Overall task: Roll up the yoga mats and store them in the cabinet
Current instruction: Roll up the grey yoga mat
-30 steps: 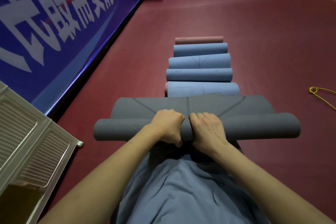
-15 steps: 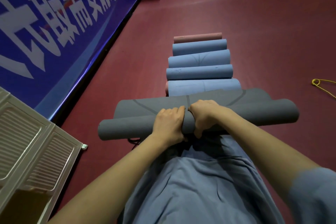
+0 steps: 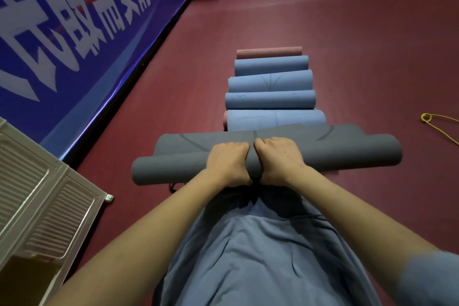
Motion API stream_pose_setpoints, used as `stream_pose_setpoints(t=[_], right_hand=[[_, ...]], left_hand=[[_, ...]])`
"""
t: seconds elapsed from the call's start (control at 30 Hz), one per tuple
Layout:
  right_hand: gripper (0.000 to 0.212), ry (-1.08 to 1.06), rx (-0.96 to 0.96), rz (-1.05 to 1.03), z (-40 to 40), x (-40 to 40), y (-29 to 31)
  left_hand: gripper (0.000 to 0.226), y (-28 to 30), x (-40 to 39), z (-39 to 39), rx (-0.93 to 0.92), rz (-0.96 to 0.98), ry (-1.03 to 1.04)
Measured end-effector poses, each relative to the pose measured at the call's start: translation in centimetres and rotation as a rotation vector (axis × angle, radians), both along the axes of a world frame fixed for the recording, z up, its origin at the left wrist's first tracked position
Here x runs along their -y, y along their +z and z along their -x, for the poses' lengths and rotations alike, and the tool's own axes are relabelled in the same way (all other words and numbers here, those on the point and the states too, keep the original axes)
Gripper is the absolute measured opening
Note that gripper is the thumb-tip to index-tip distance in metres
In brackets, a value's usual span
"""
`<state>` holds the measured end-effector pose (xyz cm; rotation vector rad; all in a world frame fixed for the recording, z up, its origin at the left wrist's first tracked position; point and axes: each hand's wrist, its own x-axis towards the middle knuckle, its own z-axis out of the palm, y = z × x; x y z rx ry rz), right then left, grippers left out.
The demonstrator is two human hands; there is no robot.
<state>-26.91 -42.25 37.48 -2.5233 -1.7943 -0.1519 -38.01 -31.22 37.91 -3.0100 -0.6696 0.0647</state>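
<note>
Mostly, in the head view, we grip the grey mat point(image 3: 323, 154) at mid-frame, left hand point(image 3: 227, 163) and right hand point(image 3: 278, 160) side by side, each curled round the roll's middle. A short flap is not yet rolled, lying toward the blue rolls point(image 3: 270, 99) above. With both grips so central, we judge the ends could slacken or cone out, and the roll could bump the nearest blue one. The cabinet point(image 3: 37, 194) waits at lower left.
</note>
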Motion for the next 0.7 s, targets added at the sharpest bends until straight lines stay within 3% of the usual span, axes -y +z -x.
stream_pose_setpoints(t=[0.13,0.27,0.37,0.47,0.6,0.7], right_hand=[[0.066,-0.009,-0.082,0.126,-0.7,-0.8,0.9],[0.069,-0.022,-0.135,0.25,-1.5,-1.8,1.9],[0.069,-0.045,-0.142,0.269,-1.3,-2.2,1.8],[0.063,-0.053,-0.133,0.152,-1.1,-1.9,1.1],[0.049,0.009,0.065,-0.181,-0.8,-0.4,-2.0],[0.05,-0.022,-0.02,-0.051,-1.2,-0.8,-0.9]], left_hand=[[0.074,-2.2,0.6,1.0,0.224,-0.072,-0.01],[0.089,-4.2,0.2,1.5,0.291,-0.242,-0.066],[0.069,-3.2,-0.4,0.9,0.2,-0.234,-0.06],[0.044,-1.4,-1.1,0.2,0.074,-0.17,-0.083],[0.044,0.3,-1.7,-1.1,-0.007,-0.098,-0.083],[0.048,0.8,-1.9,-1.9,-0.055,-0.055,-0.055]])
